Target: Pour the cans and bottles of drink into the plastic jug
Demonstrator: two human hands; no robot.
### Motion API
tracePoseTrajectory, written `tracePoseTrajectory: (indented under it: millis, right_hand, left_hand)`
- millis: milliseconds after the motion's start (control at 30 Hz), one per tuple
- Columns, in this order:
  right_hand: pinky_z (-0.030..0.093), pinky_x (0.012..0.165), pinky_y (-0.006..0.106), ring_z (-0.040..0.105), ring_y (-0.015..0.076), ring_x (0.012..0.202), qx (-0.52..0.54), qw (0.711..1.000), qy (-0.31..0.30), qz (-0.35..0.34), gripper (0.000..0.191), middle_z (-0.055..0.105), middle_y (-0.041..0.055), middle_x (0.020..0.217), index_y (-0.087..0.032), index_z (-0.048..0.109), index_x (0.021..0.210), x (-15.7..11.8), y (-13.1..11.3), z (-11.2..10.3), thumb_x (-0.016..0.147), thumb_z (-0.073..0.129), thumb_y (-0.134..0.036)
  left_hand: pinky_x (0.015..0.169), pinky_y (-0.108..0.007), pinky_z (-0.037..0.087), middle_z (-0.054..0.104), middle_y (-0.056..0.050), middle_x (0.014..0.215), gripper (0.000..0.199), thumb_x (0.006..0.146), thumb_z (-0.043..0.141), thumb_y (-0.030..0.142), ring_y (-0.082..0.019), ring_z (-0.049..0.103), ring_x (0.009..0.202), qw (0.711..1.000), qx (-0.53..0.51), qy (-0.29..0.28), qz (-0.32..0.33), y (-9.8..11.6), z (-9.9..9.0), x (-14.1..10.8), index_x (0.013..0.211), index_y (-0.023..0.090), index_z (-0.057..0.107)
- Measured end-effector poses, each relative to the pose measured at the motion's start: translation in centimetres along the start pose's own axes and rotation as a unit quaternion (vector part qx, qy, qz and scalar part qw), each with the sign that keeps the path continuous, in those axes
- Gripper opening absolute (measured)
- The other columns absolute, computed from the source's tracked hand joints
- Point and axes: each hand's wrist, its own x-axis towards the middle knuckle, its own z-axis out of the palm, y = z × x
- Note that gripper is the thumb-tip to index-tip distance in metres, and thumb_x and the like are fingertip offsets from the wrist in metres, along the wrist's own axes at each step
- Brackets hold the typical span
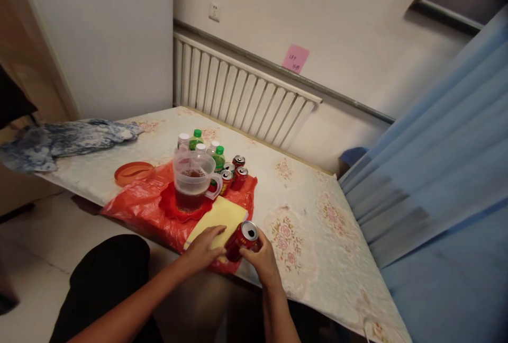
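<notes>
A red soda can (235, 243), its top opened, is tilted in my right hand (265, 261) above the near table edge. The right fingers and thumb wrap round its side. Just left of the can is my left hand (204, 250), its fingers and thumb apart; the thumb tip is close to the can, and I cannot tell if it touches. Beneath the hands lies a yellow cloth or paper pad (222, 216). Beyond it a clear plastic pitcher (194, 184) holding brown, foamy liquid stands on a red scalloped dish (170, 200).
Behind the pitcher are several cans (240, 178) and bottles with green or white caps (219, 159). A red plastic bag (138, 200) lies under these things. An orange lid (133, 172) and a patterned cloth (87, 139) are at left. A blue curtain (436, 163) hangs at right.
</notes>
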Motion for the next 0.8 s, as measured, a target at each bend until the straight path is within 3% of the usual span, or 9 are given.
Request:
tracePoseTrajectory:
  millis: [133, 267, 533, 800]
  right_hand:
    - [0.055, 0.095, 0.040, 0.068, 0.0277, 0.108, 0.003, 0.999, 0.052, -0.009, 0.061, 0.072, 0.0083, 0.116, -0.017, 0.065, 0.116, 0.7, 0.9, -1.4, 0.056, 0.077, -0.016]
    - [0.056, 0.094, 0.039, 0.069, 0.0276, 0.107, 0.005, 0.995, 0.098, -0.013, 0.060, 0.073, 0.0083, 0.114, -0.017, 0.065, 0.114, 1.3, 1.3, -2.3, 0.055, 0.078, -0.017]
    - [0.057, 0.090, 0.038, 0.070, 0.0264, 0.100, -0.015, 0.990, 0.142, -0.013, 0.058, 0.075, 0.0060, 0.107, -0.018, 0.067, 0.110, 2.6, 2.0, -4.6, 0.054, 0.079, -0.020]
    - [0.058, 0.087, 0.037, 0.070, 0.0256, 0.099, -0.043, 0.984, 0.171, -0.035, 0.060, 0.074, 0.0070, 0.109, -0.018, 0.068, 0.114, 5.9, 2.1, -6.8, 0.055, 0.078, -0.019]
  left_hand:
    - [0.104, -0.044, 0.047, 0.067, -0.014, 0.119, 0.035, 0.086, 0.050, 0.023, -0.026, 0.060, 0.115, 0.989, 0.110, 0.065, 0.069, -0.9, 0.4, 2.2, 0.117, 0.015, 0.063]
    - [0.101, -0.044, 0.046, 0.066, -0.012, 0.115, 0.030, 0.091, 0.045, 0.020, -0.026, 0.057, 0.112, 0.968, 0.214, 0.056, 0.119, -0.9, 1.0, 4.9, 0.114, 0.016, 0.063]
    - [0.105, -0.051, 0.041, 0.061, -0.018, 0.127, 0.029, 0.090, 0.047, 0.021, -0.030, 0.053, 0.122, 0.956, 0.273, 0.064, 0.092, -2.5, 3.6, 6.6, 0.115, 0.015, 0.062]
    - [0.106, -0.049, 0.042, 0.064, -0.014, 0.126, 0.031, 0.089, 0.047, 0.021, -0.029, 0.056, 0.120, 0.947, 0.294, 0.083, 0.093, -3.7, 4.0, 6.8, 0.115, 0.019, 0.064]
